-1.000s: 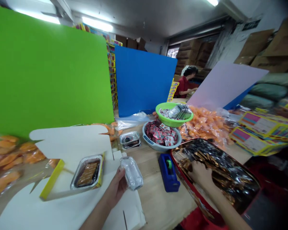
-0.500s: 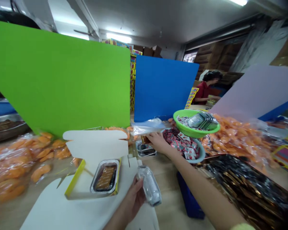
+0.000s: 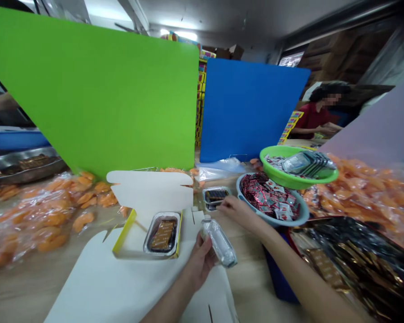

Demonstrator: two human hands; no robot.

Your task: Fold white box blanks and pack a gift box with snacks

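Observation:
My left hand (image 3: 199, 260) holds an empty clear plastic tray (image 3: 219, 242) tilted above the white cardboard sheet (image 3: 104, 282). My right hand (image 3: 237, 211) reaches across the table, fingers curled beside a small filled tray (image 3: 215, 196) and the rim of the blue bowl (image 3: 272, 220) of red sachets; whether it holds anything I cannot tell. A foil tray with brown bars (image 3: 162, 228) sits in an open yellow-edged box (image 3: 128, 224).
A green bowl (image 3: 296, 179) of sachets and clear lids rests on the blue bowl. Bags of orange snacks (image 3: 50, 215) lie left and far right. A red tray of dark wrapped sweets (image 3: 353, 264) is at right. Green (image 3: 97, 89) and blue (image 3: 249, 107) boards stand behind. A person in red (image 3: 309, 121) works beyond.
My right hand left the red tray of sweets, reached to the small tray at the back, and has drawn slightly back. The view swung left. My left hand keeps the clear tray.

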